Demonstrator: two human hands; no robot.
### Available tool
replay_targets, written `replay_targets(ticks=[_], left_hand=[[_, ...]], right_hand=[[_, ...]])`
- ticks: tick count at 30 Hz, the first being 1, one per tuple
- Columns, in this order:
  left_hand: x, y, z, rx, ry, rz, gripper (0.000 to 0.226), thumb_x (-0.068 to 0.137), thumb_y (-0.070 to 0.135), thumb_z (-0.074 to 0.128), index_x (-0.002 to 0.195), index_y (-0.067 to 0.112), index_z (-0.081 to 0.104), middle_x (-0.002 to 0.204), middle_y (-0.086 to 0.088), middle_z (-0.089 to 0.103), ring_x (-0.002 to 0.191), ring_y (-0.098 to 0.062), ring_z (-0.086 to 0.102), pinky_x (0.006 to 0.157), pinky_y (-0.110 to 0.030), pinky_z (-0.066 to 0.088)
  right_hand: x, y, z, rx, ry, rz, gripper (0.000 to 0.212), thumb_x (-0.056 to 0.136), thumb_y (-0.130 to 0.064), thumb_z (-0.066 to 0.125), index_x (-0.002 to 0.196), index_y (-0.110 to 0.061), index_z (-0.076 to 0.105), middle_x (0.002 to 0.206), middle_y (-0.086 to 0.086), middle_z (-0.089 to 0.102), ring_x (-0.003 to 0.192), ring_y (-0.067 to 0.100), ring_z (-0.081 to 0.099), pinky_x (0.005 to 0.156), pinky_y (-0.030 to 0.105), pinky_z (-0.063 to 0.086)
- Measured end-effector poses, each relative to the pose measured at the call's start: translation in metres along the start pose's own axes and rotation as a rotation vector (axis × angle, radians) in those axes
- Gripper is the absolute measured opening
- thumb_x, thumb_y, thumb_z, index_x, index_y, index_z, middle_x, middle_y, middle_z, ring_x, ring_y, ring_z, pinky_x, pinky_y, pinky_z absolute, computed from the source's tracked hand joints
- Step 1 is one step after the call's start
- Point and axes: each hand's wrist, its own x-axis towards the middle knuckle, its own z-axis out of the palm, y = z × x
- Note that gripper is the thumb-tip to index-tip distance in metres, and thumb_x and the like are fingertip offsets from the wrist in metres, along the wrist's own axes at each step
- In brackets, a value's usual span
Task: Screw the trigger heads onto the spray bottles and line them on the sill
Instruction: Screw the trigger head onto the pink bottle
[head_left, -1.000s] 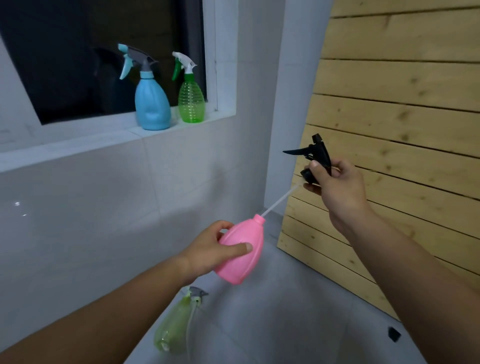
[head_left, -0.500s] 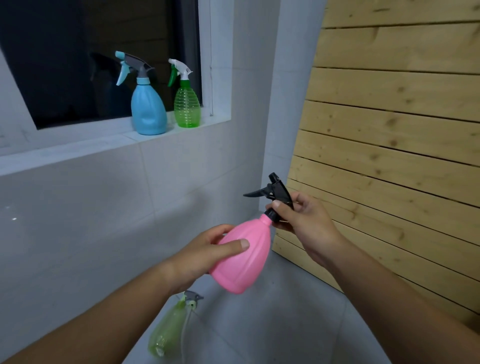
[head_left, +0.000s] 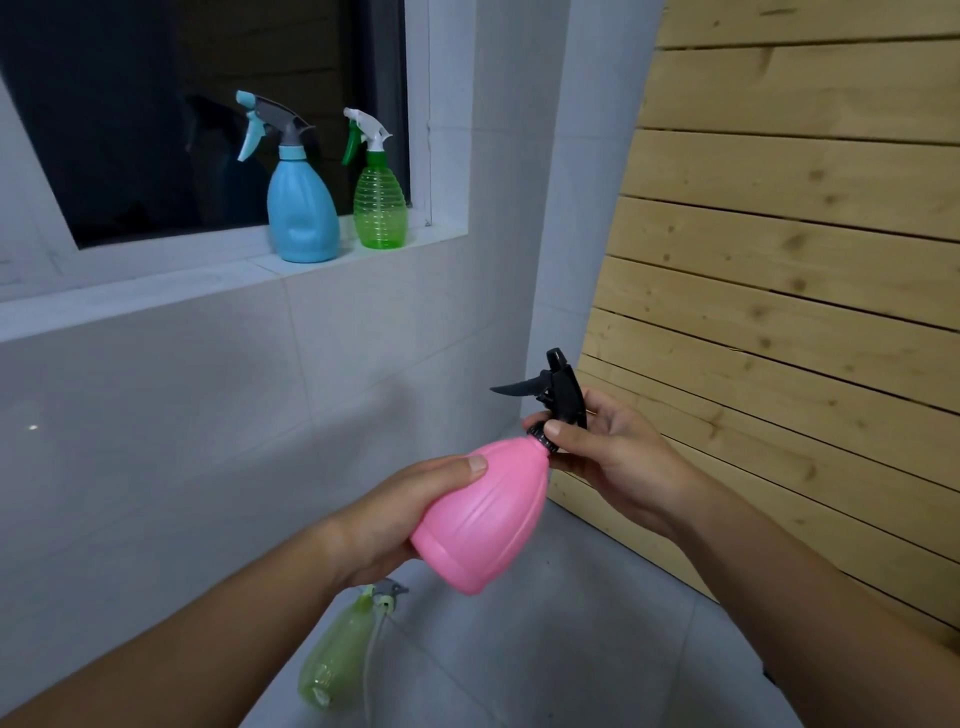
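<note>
- Fingers of the left hand (head_left: 395, 519) wrap the pink bottle (head_left: 488, 514), held tilted in the air.
- Right hand (head_left: 613, 457) pinches the black trigger head (head_left: 558, 395) at the bottle's neck.
- Blue bottle (head_left: 301, 208) and green bottle (head_left: 379, 208) stand close together at the sill's (head_left: 156, 291) right end.
- Sill is bare to their left.

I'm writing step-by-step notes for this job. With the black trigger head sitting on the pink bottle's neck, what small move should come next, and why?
Probably turn the collar to tighten it. The right hand pinches the black trigger head at its collar, seated on the neck of the pink bottle, which the left hand steadies. Whether it is threaded tight cannot be seen, so it seems too early for the sill.
</note>
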Motion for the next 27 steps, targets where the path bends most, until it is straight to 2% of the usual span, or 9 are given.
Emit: replay_targets(ticks=[2, 5, 8, 11, 15, 17, 19, 23, 27], left_hand=[[-0.001, 0.000, 0.000, 0.001, -0.005, -0.008, 0.075, 0.068, 0.057, 0.072, 0.128, 0.013, 0.067, 0.123, -0.028, 0.069, 0.107, -0.045, 0.067, 0.101, -0.061, 0.047], [-0.002, 0.000, 0.001, 0.020, 0.009, 0.036, 0.069, 0.067, 0.054, 0.075, 0.124, 0.015, 0.069, 0.118, -0.025, 0.072, 0.100, -0.036, 0.071, 0.093, -0.052, 0.052], [0.001, 0.003, 0.005, 0.145, 0.084, 0.090, 0.068, 0.060, 0.050, 0.085, 0.121, 0.023, 0.071, 0.119, -0.012, 0.074, 0.105, -0.031, 0.074, 0.095, -0.054, 0.058], [0.002, 0.005, 0.011, 0.223, 0.139, 0.093, 0.071, 0.054, 0.045, 0.092, 0.118, 0.024, 0.070, 0.113, -0.005, 0.076, 0.100, -0.024, 0.076, 0.086, -0.047, 0.063], [-0.003, 0.003, 0.022, 0.187, 0.046, -0.007, 0.064, 0.071, 0.055, 0.073, 0.126, 0.024, 0.061, 0.114, -0.004, 0.074, 0.097, -0.022, 0.075, 0.074, -0.038, 0.063], [-0.004, 0.002, 0.025, 0.124, 0.012, -0.043, 0.057, 0.075, 0.047, 0.062, 0.126, 0.022, 0.059, 0.111, -0.007, 0.070, 0.093, -0.024, 0.071, 0.069, -0.036, 0.058], [-0.003, 0.002, 0.024, 0.133, 0.042, -0.042, 0.057, 0.072, 0.042, 0.065, 0.124, 0.021, 0.059, 0.112, -0.009, 0.070, 0.096, -0.028, 0.072, 0.073, -0.041, 0.059], [-0.003, 0.005, 0.028, 0.233, 0.081, -0.026, 0.081, 0.055, 0.050, 0.087, 0.126, 0.021, 0.061, 0.114, -0.005, 0.075, 0.098, -0.024, 0.076, 0.084, -0.041, 0.063], [-0.004, 0.004, 0.035, 0.364, 0.163, 0.013, 0.089, 0.043, 0.059, 0.088, 0.120, 0.030, 0.055, 0.116, 0.002, 0.066, 0.102, -0.020, 0.069, 0.073, -0.033, 0.061]], right_hand=[[0.001, -0.001, -0.001, 0.009, -0.048, -0.006, 0.036, 0.081, 0.005, 0.066, 0.115, -0.006, 0.059, 0.099, 0.010, 0.071, 0.085, 0.018, 0.068, 0.076, 0.027, 0.057], [0.001, -0.001, -0.002, -0.031, -0.062, -0.014, 0.040, 0.077, 0.003, 0.068, 0.115, -0.006, 0.060, 0.099, 0.011, 0.072, 0.088, 0.020, 0.069, 0.079, 0.029, 0.058], [0.001, 0.002, 0.002, -0.133, 0.043, -0.024, 0.033, 0.084, 0.009, 0.067, 0.115, 0.000, 0.059, 0.096, 0.015, 0.070, 0.083, 0.019, 0.069, 0.076, 0.029, 0.061], [0.000, 0.006, 0.006, -0.107, 0.135, 0.008, 0.023, 0.085, 0.003, 0.068, 0.107, -0.003, 0.063, 0.092, 0.010, 0.070, 0.077, 0.013, 0.070, 0.068, 0.026, 0.060], [0.001, 0.010, 0.008, -0.068, 0.188, 0.055, 0.014, 0.086, -0.005, 0.071, 0.099, -0.005, 0.067, 0.084, 0.004, 0.070, 0.074, 0.010, 0.071, 0.067, 0.025, 0.059], [0.002, 0.011, 0.009, -0.060, 0.205, 0.065, 0.011, 0.085, -0.007, 0.071, 0.095, -0.008, 0.068, 0.078, 0.000, 0.070, 0.069, 0.008, 0.070, 0.064, 0.024, 0.058], [0.002, 0.012, 0.009, -0.055, 0.211, 0.063, 0.009, 0.085, -0.007, 0.072, 0.093, -0.010, 0.069, 0.076, -0.001, 0.070, 0.067, 0.008, 0.069, 0.065, 0.024, 0.058], [0.002, 0.015, 0.012, -0.045, 0.207, 0.065, 0.009, 0.086, -0.010, 0.071, 0.095, -0.009, 0.070, 0.079, 0.000, 0.073, 0.070, 0.010, 0.069, 0.065, 0.025, 0.057], [0.001, 0.016, 0.015, -0.029, 0.191, 0.071, 0.010, 0.086, -0.011, 0.071, 0.096, -0.009, 0.070, 0.081, 0.001, 0.073, 0.072, 0.010, 0.070, 0.064, 0.024, 0.056]])
